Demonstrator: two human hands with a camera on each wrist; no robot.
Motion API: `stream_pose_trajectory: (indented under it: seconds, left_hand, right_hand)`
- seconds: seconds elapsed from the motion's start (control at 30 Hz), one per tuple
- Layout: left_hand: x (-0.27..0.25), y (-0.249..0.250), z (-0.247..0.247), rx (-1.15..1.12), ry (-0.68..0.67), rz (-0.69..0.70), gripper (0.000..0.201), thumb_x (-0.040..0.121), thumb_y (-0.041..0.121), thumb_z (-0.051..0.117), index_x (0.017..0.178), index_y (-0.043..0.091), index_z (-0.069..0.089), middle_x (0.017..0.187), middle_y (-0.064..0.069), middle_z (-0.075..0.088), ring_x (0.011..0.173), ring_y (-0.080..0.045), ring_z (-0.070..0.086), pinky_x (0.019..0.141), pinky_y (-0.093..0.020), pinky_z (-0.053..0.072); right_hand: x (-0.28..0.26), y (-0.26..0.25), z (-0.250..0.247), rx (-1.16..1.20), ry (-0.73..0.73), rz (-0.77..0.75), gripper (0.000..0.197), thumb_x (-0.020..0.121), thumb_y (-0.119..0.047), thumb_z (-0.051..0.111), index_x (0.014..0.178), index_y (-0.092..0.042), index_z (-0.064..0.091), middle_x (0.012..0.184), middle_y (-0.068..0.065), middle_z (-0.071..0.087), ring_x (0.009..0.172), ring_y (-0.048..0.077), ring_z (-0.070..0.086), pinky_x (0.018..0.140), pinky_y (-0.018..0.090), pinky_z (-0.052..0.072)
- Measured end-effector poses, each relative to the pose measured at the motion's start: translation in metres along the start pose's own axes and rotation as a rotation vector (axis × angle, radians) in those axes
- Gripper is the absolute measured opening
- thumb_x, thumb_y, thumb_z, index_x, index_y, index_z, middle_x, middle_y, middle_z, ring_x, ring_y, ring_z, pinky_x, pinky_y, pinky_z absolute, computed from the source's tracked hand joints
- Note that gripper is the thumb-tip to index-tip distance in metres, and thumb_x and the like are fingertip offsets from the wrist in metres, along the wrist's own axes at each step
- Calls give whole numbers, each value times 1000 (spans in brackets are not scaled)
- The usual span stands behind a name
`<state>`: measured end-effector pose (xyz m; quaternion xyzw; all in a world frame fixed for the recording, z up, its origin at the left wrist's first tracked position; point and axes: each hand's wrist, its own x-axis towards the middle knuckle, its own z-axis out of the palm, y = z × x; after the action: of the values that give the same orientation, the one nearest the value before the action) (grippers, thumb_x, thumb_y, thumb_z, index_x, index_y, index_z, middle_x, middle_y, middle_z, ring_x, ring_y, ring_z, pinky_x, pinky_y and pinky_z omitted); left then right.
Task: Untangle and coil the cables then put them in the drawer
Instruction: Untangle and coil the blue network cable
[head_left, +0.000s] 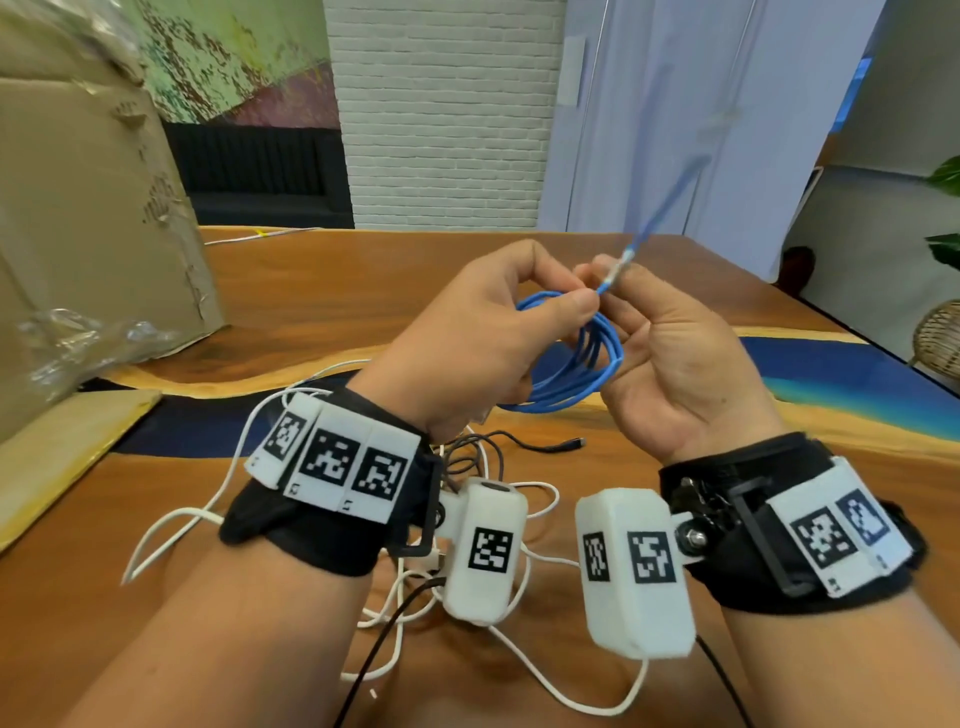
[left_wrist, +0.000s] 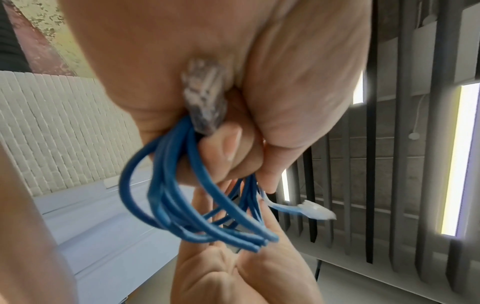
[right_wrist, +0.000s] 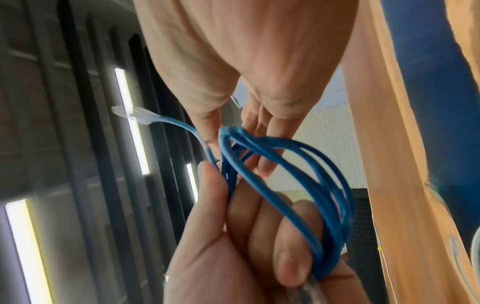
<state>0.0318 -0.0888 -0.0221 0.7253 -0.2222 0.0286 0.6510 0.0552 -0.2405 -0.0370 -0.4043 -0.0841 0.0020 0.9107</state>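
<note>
The surface (head_left: 322, 291) carries a tangle of white and black cables (head_left: 467, 582) at six o'clock, still unsorted, while coiling of the blue cable (head_left: 582, 374) looks nearly done — next, I judge, the loose tail needs tucking round the loops. The left hand (head_left: 478, 343) is clamped on the thin blue coil in mid-air at twelve o'clock; the right hand (head_left: 670, 353) pinches its tail near the clear plug (left_wrist: 318, 211).
</note>
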Motion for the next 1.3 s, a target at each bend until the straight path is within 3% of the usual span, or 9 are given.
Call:
stream_pose_trajectory:
  seconds: [0.1,0.17,0.27,0.37,0.53,0.73,0.93,1.17,1.3]
  left_hand:
    - [2,-4,2,-12,24,-17,9,101,16,59,94,12,54,63,-4,60,37,-10,26,42,-21,24]
    - [5,-5,0,-48,70,-24,11,102,17,58,92,13,54,56,2,54,38,-11,23,42,-21,21]
    - [8,-6,-6,-132,145,-26,14,103,17,55,90,14,53,51,5,37,41,-10,19,42,-24,18]
    - [9,-8,-9,-122,154,-18,13,104,17,54,92,13,53,53,3,33,42,-11,19,41,-23,20]
    - [10,-9,-8,-109,140,-18,15,104,19,54,90,14,53,51,5,33,41,-9,20,40,-22,22]
    - [10,-12,-19,-136,178,-63,16,104,17,53,89,14,51,51,3,32,40,-9,21,39,-20,21]
    - [10,-14,-14,-89,175,-81,15,104,18,54,90,13,52,55,1,32,42,-10,22,40,-22,23]
    - [8,-5,-15,-41,170,-56,13,104,21,54,96,10,55,56,0,32,45,-13,21,42,-24,24]
    - [6,-3,-16,-63,164,-89,14,104,21,54,93,12,55,53,4,34,44,-11,22,40,-23,25]
  right_hand:
    - [-1,3,2,-127,1,-119,20,90,-2,67,103,-10,56,73,4,70,69,18,69,77,39,59]
    - [-3,3,3,-327,29,-226,14,92,-1,68,93,-12,59,72,3,71,64,16,69,75,43,58]
    - [-7,-3,3,-518,-9,-311,15,89,-4,73,81,-14,66,83,11,73,79,24,71,75,40,58]
    - [-10,-8,3,-478,-91,-359,2,87,-7,76,87,-9,76,93,17,77,93,36,74,88,44,61]
    - [-14,-3,7,-773,-64,-553,26,81,-8,84,106,-8,79,93,-4,80,90,8,77,82,21,59]
    - [-16,14,9,-879,-138,-493,47,82,-1,81,127,-9,71,116,-5,75,104,-3,71,89,15,54]
    - [-11,17,5,-764,-50,-459,32,86,1,76,116,-11,76,106,-3,79,98,3,74,89,22,58]
    - [-13,22,9,-761,36,-617,21,86,-2,78,105,-8,80,106,4,76,93,9,76,84,25,61]
    - [-15,22,9,-793,26,-615,27,87,-5,79,113,-8,78,104,-1,79,95,2,75,85,20,59]
